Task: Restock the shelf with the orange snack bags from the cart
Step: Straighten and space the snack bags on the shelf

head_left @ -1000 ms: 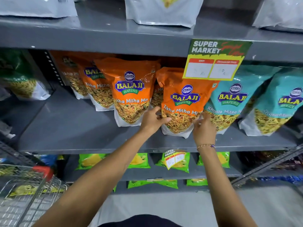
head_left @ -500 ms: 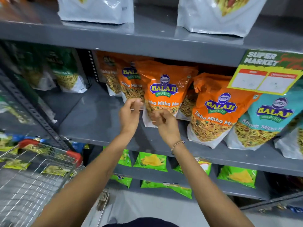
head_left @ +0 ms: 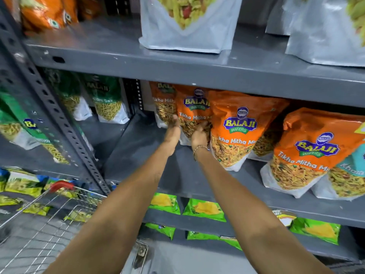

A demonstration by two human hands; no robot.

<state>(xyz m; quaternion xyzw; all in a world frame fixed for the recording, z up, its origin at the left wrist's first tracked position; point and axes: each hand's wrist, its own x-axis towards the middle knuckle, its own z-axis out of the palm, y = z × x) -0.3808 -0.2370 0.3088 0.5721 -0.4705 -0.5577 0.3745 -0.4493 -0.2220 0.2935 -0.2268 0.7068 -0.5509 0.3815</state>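
Orange foil snack bag point(head_left: 194, 113), second in a row of matching bags, stands on the grey metal shelf point(head_left: 142, 151). Both hands clasp its lower edge: left hand point(head_left: 172, 129) on its left side, right hand point(head_left: 200, 134) on its right. Below left sits the wire shopping cart point(head_left: 45, 218).

Orange snack bags point(head_left: 238, 123); grey shelf point(head_left: 138, 151)

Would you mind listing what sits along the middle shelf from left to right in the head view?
Green sev bag → rear orange bag → left hand → orange bag being gripped → right hand → front orange bag → rightmost orange bag → teal bag.
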